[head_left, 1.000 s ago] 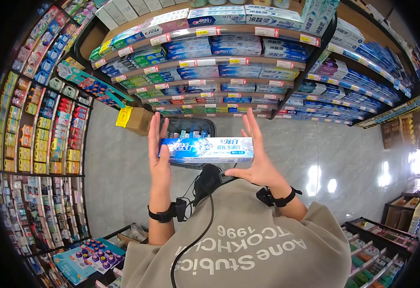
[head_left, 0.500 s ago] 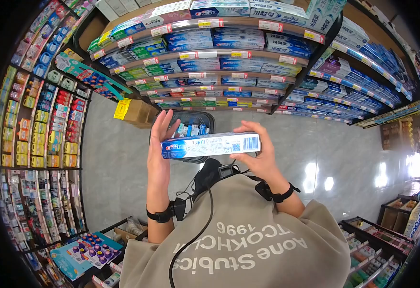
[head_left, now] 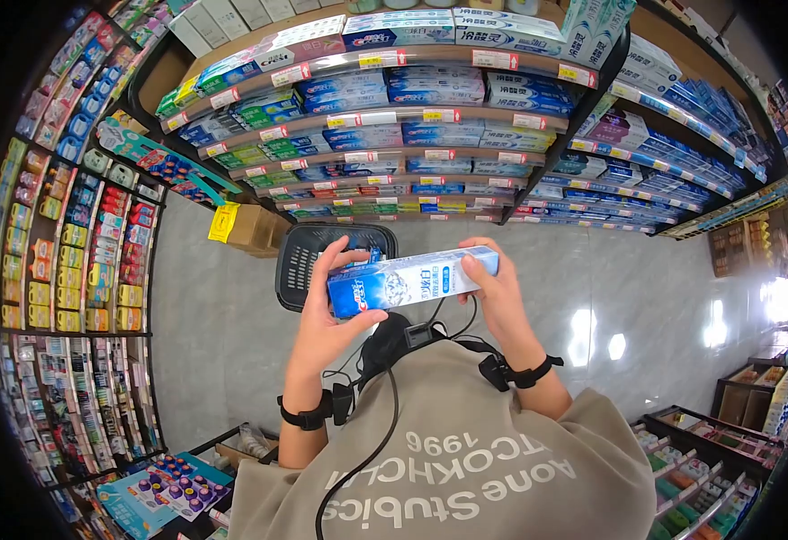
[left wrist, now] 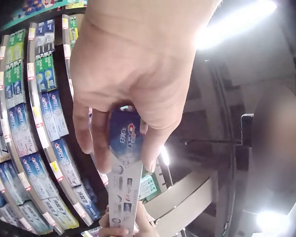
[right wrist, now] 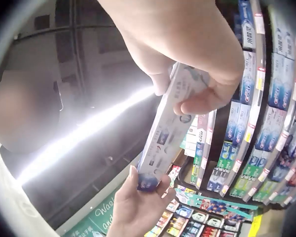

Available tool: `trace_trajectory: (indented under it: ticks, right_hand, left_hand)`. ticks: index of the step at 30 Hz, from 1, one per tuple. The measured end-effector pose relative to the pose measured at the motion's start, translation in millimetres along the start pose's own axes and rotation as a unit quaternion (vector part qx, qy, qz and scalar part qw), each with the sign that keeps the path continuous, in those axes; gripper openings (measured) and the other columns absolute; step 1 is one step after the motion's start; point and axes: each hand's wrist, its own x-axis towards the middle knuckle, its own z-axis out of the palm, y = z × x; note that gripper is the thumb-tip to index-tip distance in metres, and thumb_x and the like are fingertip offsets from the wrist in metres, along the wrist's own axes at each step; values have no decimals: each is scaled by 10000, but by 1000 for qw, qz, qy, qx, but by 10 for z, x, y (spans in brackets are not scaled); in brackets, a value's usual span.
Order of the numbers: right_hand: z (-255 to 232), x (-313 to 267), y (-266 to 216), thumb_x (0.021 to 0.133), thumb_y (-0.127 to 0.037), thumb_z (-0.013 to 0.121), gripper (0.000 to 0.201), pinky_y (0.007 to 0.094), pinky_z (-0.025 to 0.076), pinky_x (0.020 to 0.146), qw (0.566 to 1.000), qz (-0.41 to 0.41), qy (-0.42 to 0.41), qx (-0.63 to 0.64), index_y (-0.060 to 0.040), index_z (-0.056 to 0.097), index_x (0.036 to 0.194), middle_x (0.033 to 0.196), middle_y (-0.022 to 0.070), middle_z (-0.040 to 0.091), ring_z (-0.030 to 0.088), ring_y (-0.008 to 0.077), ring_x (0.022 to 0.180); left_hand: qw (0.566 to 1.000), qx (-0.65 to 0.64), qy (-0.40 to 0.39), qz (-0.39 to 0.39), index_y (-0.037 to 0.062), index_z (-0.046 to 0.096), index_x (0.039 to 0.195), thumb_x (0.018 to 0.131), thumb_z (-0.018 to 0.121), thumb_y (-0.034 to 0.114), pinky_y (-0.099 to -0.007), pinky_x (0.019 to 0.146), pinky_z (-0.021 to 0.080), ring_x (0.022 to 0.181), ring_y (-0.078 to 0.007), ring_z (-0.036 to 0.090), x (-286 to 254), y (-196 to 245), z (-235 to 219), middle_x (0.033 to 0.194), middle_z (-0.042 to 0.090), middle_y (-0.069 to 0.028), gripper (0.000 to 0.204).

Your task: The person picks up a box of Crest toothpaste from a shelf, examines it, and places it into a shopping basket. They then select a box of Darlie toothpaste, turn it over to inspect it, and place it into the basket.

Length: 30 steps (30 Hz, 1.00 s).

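Note:
A blue and white Crest toothpaste box (head_left: 398, 281) is held in front of the chest, its printed front up and its right end slightly farther from the body. My left hand (head_left: 317, 315) grips the blue end, with the thumb along the near edge. In the left wrist view, fingers and thumb (left wrist: 150, 150) lie on opposite sides of the box (left wrist: 126, 143). The white end is pinched by my right hand (head_left: 502, 301), thumb on the front face. The right wrist view shows the small-print side of the box (right wrist: 167, 128) between both hands.
A black shopping basket (head_left: 299, 243) with toothpaste boxes in it stands on the floor beyond the left hand. Behind it are shelves (head_left: 358, 117) of boxed toothpaste. A brown carton (head_left: 259, 229) stands left of the basket. Other product racks (head_left: 70, 252) line the left side.
The box has rolled from its front to its barcode side and back to a front face, and now slants. The right hand went from spread fingers to a pinch; the left fingers have curled round their end.

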Motion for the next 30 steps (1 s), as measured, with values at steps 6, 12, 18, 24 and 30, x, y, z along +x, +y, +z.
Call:
trace_trajectory:
  ticks: [6, 12, 18, 24, 30]
  right_hand:
    - [13, 145, 51, 1012, -285, 654, 495, 300, 548, 656, 992, 101, -71, 39, -65, 495, 1426, 1101, 109, 675, 665, 158, 745]
    - [-278, 410, 115, 1038, -322, 598, 507, 283, 566, 724, 986, 115, -121, -17, -47, 504, 1453, 1357, 169, 639, 702, 150, 773]
    - [-716, 637, 196, 1037, -333, 591, 494, 269, 551, 739, 992, 120, -14, 21, -22, 529, 1416, 1296, 171, 674, 704, 172, 828]
    - [-1423, 904, 797, 1042, -336, 571, 481, 288, 550, 803, 987, 150, 54, -25, -44, 521, 1421, 1324, 161, 663, 689, 184, 928]
    - [-2362, 490, 2207, 1009, -248, 566, 425, 346, 575, 804, 942, 248, 221, 37, -81, 548, 1399, 1232, 109, 709, 699, 235, 950]
  left_hand:
    - [990, 119, 28, -70, 36, 624, 1240, 633, 948, 71, -288, 894, 527, 1013, -147, 644, -14, -72, -285, 1184, 658, -71, 689]
    - [946, 264, 186, -13, 6, 643, 1148, 679, 951, 149, -286, 824, 533, 919, -140, 663, -45, 0, -769, 1040, 699, -67, 579]
    - [893, 307, 312, -108, 13, 649, 1093, 719, 926, 222, -309, 741, 539, 814, -126, 657, -80, -678, -1358, 916, 711, -74, 510]
    - [829, 371, 377, -180, 20, 636, 1036, 779, 842, 198, -364, 718, 546, 747, -203, 683, -429, -2471, -1976, 858, 707, -118, 374]
    - [772, 179, 432, -431, 37, 579, 1152, 804, 737, 124, -347, 491, 486, 575, -204, 638, -1111, -3670, -2086, 776, 662, -121, 392]
